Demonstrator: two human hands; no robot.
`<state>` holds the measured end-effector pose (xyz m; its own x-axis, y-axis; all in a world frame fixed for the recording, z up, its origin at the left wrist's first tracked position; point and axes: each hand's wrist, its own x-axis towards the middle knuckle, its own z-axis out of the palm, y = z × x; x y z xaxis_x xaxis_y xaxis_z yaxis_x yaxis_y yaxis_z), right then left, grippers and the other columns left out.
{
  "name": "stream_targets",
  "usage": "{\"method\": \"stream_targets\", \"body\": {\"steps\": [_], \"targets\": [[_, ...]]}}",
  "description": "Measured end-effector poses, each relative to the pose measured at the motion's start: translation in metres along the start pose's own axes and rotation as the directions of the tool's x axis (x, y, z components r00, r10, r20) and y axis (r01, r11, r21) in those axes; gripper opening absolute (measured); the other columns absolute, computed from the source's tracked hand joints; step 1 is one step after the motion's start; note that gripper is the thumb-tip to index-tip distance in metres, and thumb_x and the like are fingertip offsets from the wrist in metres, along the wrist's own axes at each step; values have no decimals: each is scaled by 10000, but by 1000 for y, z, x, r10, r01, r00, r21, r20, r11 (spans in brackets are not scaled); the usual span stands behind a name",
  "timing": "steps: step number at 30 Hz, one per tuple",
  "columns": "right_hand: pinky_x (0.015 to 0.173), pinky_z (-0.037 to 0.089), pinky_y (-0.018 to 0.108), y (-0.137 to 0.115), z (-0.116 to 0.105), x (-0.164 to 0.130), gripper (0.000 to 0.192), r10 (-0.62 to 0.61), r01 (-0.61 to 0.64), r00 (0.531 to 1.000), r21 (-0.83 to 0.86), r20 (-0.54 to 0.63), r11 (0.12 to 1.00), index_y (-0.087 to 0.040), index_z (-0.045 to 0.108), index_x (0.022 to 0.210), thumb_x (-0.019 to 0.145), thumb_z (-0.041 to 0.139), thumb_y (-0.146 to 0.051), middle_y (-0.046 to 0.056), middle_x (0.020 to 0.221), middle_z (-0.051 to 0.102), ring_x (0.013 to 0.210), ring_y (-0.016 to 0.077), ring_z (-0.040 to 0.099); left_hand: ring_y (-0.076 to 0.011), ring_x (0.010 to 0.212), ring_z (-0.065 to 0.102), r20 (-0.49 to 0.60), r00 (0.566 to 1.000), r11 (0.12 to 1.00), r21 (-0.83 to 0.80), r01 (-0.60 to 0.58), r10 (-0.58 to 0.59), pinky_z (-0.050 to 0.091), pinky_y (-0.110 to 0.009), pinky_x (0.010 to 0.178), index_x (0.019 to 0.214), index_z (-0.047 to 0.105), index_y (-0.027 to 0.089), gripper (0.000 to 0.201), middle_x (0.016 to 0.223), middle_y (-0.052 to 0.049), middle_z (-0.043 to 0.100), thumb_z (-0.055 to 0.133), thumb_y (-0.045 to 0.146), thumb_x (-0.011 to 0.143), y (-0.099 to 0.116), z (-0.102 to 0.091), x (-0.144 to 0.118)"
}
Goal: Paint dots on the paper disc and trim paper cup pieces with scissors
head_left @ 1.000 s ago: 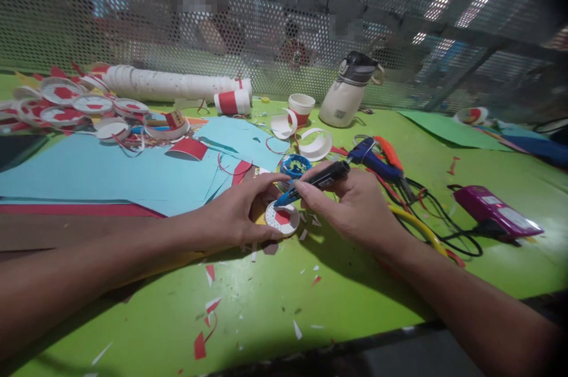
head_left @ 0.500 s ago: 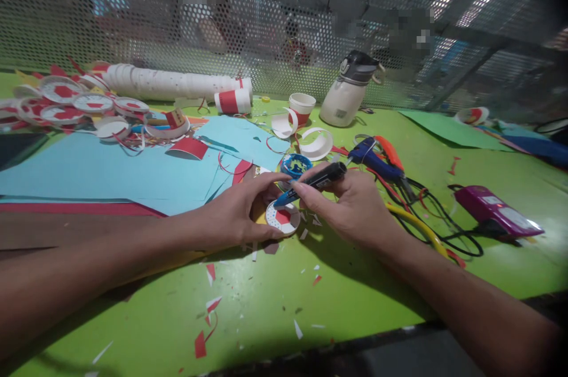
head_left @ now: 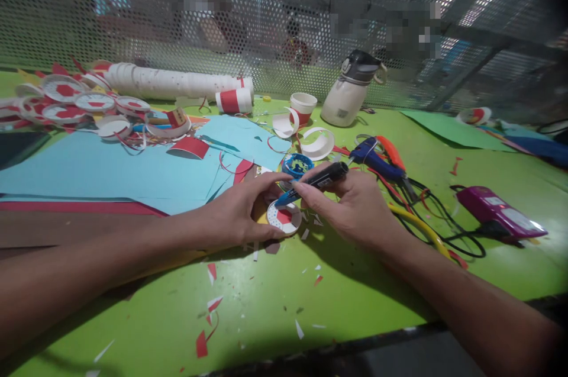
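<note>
Left hand (head_left: 242, 214) pinches small red-centred white disc (head_left: 284, 217), middle of frame; right hand (head_left: 361, 202) grips black-and-blue marker (head_left: 326, 177), pointed at disc's upper left (contact too small to confirm). Step looks like dotting the white part: dots (head_left: 274, 221) on left side, right side looks bare. Next move probably calls for steady left pinch, slight turn, light marker taps.
</note>
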<state>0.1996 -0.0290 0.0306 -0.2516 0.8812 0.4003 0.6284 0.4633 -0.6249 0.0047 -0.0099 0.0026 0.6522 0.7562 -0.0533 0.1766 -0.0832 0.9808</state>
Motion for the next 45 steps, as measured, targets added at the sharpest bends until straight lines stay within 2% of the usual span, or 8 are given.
{"method": "stream_targets", "body": {"steps": [12, 18, 22, 26, 30, 33, 37, 45], "targets": [[593, 489, 319, 0, 3, 2, 276, 46, -46, 999, 3, -16, 999, -90, 734, 777, 832, 619, -336, 106, 729, 742, 657, 226, 669, -99, 513, 608, 34, 999, 999, -36, -32, 33, 480, -202, 432, 1346, 386, 191, 670, 869, -15, 637, 727, 205, 770, -3, 0, 2], [530, 468, 299, 1, 3, 2, 290, 71, -71, 997, 15, -5, 997, -95, 724, 727, 831, 609, -340, 83, 616, 706, 570, 203, 644, -201, 884, 636, -25, 994, 985, 139, -100, 104, 531, -271, 678, 1278, 476, 179, 622, 1052, -70, 625, 759, 253, 729, -4, -2, 3], [537, 461, 287, 2, 4, 0, 309, 55, -55, 998, 9, -24, 998, -121, 701, 630, 824, 631, -351, 73, 614, 705, 579, 187, 633, -208, 945, 615, -35, 994, 984, 146, -100, 107, 523, -282, 742, 1297, 464, 167, 644, 1031, -63, 624, 756, 223, 725, -3, -2, 4], [487, 450, 261, 0, 2, 0, 277, 45, -42, 996, 43, -72, 998, -140, 683, 608, 813, 659, -323, 38, 571, 686, 520, 153, 607, -178, 836, 638, -34, 996, 988, 127, -83, 88, 524, -248, 636, 1300, 460, 180, 645, 1037, -62, 612, 759, 244, 731, -4, -2, 3], [479, 481, 241, -7, -6, 1, 213, 62, -30, 968, 136, -242, 990, -176, 678, 621, 810, 681, -274, 2, 565, 688, 504, 133, 623, -133, 602, 655, 20, 1000, 999, -34, -2, 2, 497, -214, 469, 1364, 362, 223, 701, 982, -52, 628, 732, 246, 769, -8, 0, 1], [500, 511, 246, -9, -12, 3, 122, 82, -21, 940, 183, -332, 983, -198, 692, 679, 799, 690, -220, -8, 588, 703, 530, 140, 656, -129, 585, 667, 11, 1000, 997, -76, -5, 6, 505, -210, 455, 1361, 356, 231, 703, 1043, -74, 619, 732, 210, 767, -9, 1, 1], [450, 490, 253, -5, -17, 7, 133, 106, -29, 930, 219, -351, 975, -220, 670, 674, 806, 683, -209, -11, 559, 679, 486, 143, 641, -121, 612, 674, 12, 1000, 998, -54, -20, 21, 529, -218, 501, 1337, 384, 226, 689, 1070, -69, 598, 739, 166, 749, -8, 0, 1], [522, 506, 275, 9, -23, 20, 72, 194, -94, 917, 283, -350, 954, -204, 652, 747, 806, 672, -240, -17, 563, 648, 517, 143, 629, -122, 605, 648, 10, 999, 999, -27, 37, -36, 486, -212, 466, 1381, 345, 219, 740, 1043, -81, 634, 729, 200, 748, -7, 0, 0]]}}
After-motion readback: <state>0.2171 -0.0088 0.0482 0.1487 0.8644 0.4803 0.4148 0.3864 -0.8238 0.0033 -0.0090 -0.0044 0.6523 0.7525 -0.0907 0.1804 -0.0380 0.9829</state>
